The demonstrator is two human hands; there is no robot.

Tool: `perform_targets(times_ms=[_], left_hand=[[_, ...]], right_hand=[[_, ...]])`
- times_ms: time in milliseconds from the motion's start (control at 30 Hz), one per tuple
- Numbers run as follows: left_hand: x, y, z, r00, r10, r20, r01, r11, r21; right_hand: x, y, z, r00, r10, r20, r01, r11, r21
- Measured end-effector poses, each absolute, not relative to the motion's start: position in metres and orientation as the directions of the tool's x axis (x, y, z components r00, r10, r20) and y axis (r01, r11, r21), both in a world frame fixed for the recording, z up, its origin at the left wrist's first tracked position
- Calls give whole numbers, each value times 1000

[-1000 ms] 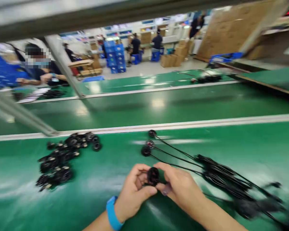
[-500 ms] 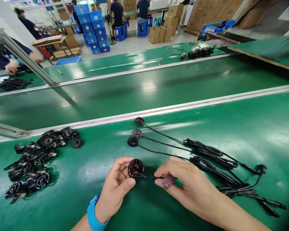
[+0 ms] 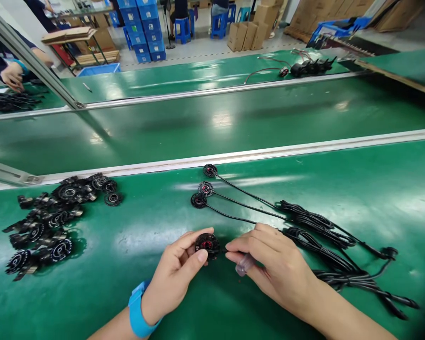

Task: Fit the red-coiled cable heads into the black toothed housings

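A round black part with a red centre (image 3: 208, 243) is gripped between the thumb and fingers of my left hand (image 3: 180, 264), which wears a blue wristband. Just to its right, my right hand (image 3: 272, 264) pinches the black cable close to the part and also holds a small translucent purple object (image 3: 245, 265) against its fingers. Beyond my hands lie three similar round parts, a far one (image 3: 210, 170), a middle one (image 3: 206, 189) and a nearer one (image 3: 199, 200), with cables running right to coiled black cables (image 3: 304, 219).
Several black toothed parts (image 3: 58, 217) are heaped at the left. A pale rail (image 3: 156, 166) crosses behind the work surface, and a metal post (image 3: 38, 61) slants up at the left. At the upper left another person's hand (image 3: 13, 75) is over black cables (image 3: 14, 100).
My left hand has tilted the round part so that its red centre faces up more, and it sits closer to my right fingertips. The whole view has shifted slightly.
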State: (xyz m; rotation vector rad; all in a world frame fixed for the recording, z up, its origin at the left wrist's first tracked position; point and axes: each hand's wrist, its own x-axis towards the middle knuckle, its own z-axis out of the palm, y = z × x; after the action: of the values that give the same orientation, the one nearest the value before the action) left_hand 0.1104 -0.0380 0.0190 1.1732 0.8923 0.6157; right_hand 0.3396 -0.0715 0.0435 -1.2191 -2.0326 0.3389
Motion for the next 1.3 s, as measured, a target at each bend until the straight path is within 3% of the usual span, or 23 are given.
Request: perform_targets(times_ms=[200,533,733,833,1067,1300], left_hand=[[111,-40,18,528,792,-306,54,328,943],[112,-40,22,578,739,-345,76,372,925],[111,-41,23,592,755,-283,13,342,940],[111,-44,22,544,798,-261,67,268,961],[107,-53,22,560,776,-290,157,245,957],[106,-54,24,576,777,-255,139,215,967]], right_hand=[[339,-73,40,-322,841,434,687,523,-504],[336,-72,40,-295,828,477,659,538,-526],[334,-73,37,-273,842,465,662,515,-544],[332,-74,35,-272,856,440,669,497,-553],[328,-72,33,-297,902,314,627,433,-648],[325,-72,34,-297,902,312,560,429,-709]])
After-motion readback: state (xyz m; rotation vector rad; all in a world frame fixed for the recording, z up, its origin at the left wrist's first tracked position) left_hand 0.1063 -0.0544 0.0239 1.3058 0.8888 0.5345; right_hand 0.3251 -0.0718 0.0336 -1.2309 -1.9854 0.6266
